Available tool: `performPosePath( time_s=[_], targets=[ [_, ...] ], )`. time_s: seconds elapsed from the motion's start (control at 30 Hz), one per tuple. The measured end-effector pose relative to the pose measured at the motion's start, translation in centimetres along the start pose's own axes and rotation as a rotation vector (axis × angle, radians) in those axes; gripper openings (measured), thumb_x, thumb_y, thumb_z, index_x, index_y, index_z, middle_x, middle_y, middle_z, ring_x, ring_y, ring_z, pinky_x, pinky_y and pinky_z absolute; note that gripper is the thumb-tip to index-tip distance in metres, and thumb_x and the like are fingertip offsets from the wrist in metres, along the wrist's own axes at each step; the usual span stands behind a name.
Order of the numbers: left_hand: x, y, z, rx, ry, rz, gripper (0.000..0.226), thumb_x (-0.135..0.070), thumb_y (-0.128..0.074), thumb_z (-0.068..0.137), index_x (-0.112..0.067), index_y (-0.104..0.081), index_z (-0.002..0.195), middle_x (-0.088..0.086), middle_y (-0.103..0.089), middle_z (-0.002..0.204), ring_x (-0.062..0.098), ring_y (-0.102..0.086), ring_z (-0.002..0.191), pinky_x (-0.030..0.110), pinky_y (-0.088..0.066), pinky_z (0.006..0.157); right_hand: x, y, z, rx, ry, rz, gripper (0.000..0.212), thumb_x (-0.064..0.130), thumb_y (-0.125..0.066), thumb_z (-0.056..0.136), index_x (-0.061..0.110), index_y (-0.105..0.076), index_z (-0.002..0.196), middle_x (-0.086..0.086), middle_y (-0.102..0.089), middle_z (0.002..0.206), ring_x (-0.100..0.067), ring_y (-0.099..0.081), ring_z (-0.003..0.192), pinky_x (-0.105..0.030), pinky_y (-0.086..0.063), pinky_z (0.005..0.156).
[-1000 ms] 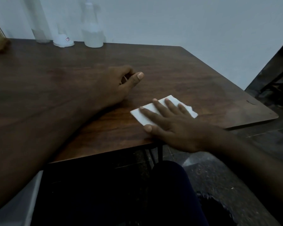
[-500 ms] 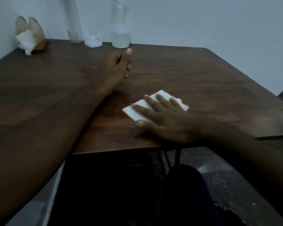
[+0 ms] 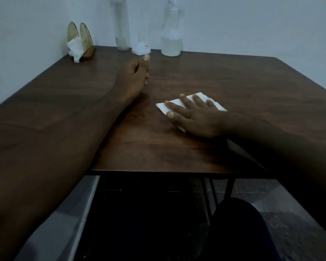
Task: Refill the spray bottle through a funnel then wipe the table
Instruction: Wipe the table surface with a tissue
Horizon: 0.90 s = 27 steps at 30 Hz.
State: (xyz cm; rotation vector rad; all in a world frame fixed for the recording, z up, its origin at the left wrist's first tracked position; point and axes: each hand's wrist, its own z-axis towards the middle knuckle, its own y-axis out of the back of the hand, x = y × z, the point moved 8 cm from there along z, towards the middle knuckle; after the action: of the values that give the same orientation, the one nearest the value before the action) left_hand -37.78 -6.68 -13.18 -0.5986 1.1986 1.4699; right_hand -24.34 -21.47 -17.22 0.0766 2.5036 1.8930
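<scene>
White folded tissue [image 3: 174, 104] lies on the dark wood tabletop [image 3: 233, 81], right of centre and towards the near edge. That is the thing I am working with.

The head view is the only one I have. In it my right grip [image 3: 198, 119] lies flat on the tissue, released, with fingers straight and spread, pressing it down rather than clutching it. My left grip [image 3: 133, 78] rests on the wood further back. It is curled into a loose fist with the thumb up and grasps nothing.

Against the far wall stand the spray bottle [image 3: 171, 40], with liquid in its lower part, a small white funnel [image 3: 140, 48] mouth down beside it, a tall clear bottle [image 3: 121, 34] and a gold napkin holder [image 3: 81, 42]. All of these are well apart from the tissue.

I judge the refill done and the wipe in hand. To do it well I would:
- Hold the palm level so the whole tissue bears on the wood.
- Pin its leading edge with the fingertips so it cannot bunch or slip out.
- Sweep in overlapping lanes.
- Lift my left forearm clear when its patch comes up.
- Slow down near the bottles at the back, which would tip easily.
</scene>
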Motion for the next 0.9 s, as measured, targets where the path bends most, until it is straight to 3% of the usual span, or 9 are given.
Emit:
performPosePath(
  time_s=[0.1, 0.17, 0.23, 0.33, 0.47, 0.6, 0.77, 0.83, 0.9],
  targets=[
    [0.9, 0.8, 0.8, -0.069, 0.06, -0.107, 0.05, -0.06, -0.039, 0.093, -0.017, -0.062, 0.082, -0.001, -0.063, 0.073, 0.005, -0.057, 0.061, 0.025, -0.05, 0.062, 3.6, -1.2, -2.5, 0.029, 0.185, -0.043, 0.075, 0.079, 0.0, 0.079, 0.054, 0.011, 0.149, 0.001, 0.021, 0.163, -0.028, 0.022, 0.149, -0.054, 0.011, 0.119],
    [1.0, 0.7, 1.9, -0.096, 0.114, -0.138, 0.048, -0.059, -0.039, 0.094, -0.02, -0.059, 0.074, -0.001, -0.062, 0.07, 0.007, -0.057, 0.059, 0.026, -0.049, 0.058, 5.8, -1.8, -2.6, 0.053, 0.293, -0.049, 0.068, 0.077, -0.002, 0.084, 0.056, 0.012, 0.147, 0.004, 0.023, 0.162, -0.024, 0.024, 0.148, -0.053, 0.014, 0.118],
    [1.4, 0.6, 3.0, -0.107, 0.193, -0.162, 0.047, -0.057, -0.039, 0.094, -0.021, -0.055, 0.07, 0.0, -0.059, 0.067, 0.01, -0.056, 0.055, 0.026, -0.046, 0.054, 5.0, -0.6, 0.6, 0.039, 0.24, -0.061, 0.058, 0.068, -0.008, 0.095, 0.054, 0.01, 0.149, 0.002, 0.02, 0.164, -0.027, 0.021, 0.149, -0.055, 0.01, 0.119],
    [2.3, 1.4, 3.9, -0.127, 0.231, -0.181, 0.048, -0.06, -0.041, 0.093, -0.021, -0.053, 0.067, 0.0, -0.056, 0.063, 0.012, -0.054, 0.052, 0.027, -0.043, 0.052, 1.5, 1.4, 4.0, 0.066, 0.03, 0.015, 0.061, 0.069, -0.004, 0.093, 0.051, 0.009, 0.15, 0.0, 0.018, 0.164, -0.031, 0.018, 0.15, -0.057, 0.008, 0.119],
    [3.8, 2.3, 4.1, -0.159, 0.264, -0.21, 0.048, -0.06, -0.036, 0.094, -0.02, -0.058, 0.079, -0.002, -0.06, 0.07, 0.01, -0.057, 0.061, 0.026, -0.048, 0.054, 4.2, -0.7, 0.4, 0.054, 0.141, -0.021, 0.077, 0.08, 0.001, 0.077, 0.054, 0.011, 0.149, 0.001, 0.022, 0.163, -0.03, 0.024, 0.148, -0.057, 0.012, 0.118],
    [3.3, 2.0, 4.5, -0.176, 0.252, -0.236, 0.049, -0.061, -0.031, 0.095, -0.022, -0.059, 0.085, -0.003, -0.062, 0.076, 0.009, -0.058, 0.067, 0.026, -0.049, 0.06, 6.4, 0.2, 3.4, 0.041, 0.211, -0.027, 0.064, 0.073, -0.006, 0.09, 0.054, 0.011, 0.149, 0.003, 0.022, 0.163, -0.03, 0.023, 0.148, -0.058, 0.012, 0.117],
    [3.9, 2.4, 4.0, -0.15, 0.222, -0.21, 0.053, -0.067, -0.025, 0.092, -0.026, -0.059, 0.091, 0.001, -0.066, 0.09, 0.014, -0.063, 0.083, 0.035, -0.054, 0.077, 0.1, 3.4, 11.6, 0.044, -0.093, 0.03, 0.068, 0.077, -0.004, 0.089, 0.051, 0.008, 0.15, 0.0, 0.016, 0.165, -0.035, 0.014, 0.15, -0.063, 0.005, 0.117],
    [3.9, 2.6, 4.0, -0.155, 0.218, -0.229, 0.053, -0.067, -0.025, 0.092, -0.026, -0.06, 0.091, 0.001, -0.066, 0.091, 0.014, -0.063, 0.086, 0.035, -0.054, 0.08, 1.1, 2.8, 10.9, 0.038, -0.052, 0.002, 0.07, 0.078, -0.005, 0.088, 0.051, 0.009, 0.151, -0.001, 0.017, 0.164, -0.036, 0.016, 0.15, -0.063, 0.006, 0.117],
    [3.8, 2.6, 4.2, -0.168, 0.209, -0.244, 0.052, -0.065, -0.025, 0.094, -0.026, -0.06, 0.09, 0.001, -0.066, 0.092, 0.012, -0.062, 0.085, 0.029, -0.051, 0.076, 4.3, 1.8, 9.0, 0.023, 0.107, -0.047, 0.067, 0.075, -0.006, 0.089, 0.052, 0.01, 0.15, -0.001, 0.019, 0.164, -0.033, 0.019, 0.149, -0.06, 0.009, 0.117]
  ],
)
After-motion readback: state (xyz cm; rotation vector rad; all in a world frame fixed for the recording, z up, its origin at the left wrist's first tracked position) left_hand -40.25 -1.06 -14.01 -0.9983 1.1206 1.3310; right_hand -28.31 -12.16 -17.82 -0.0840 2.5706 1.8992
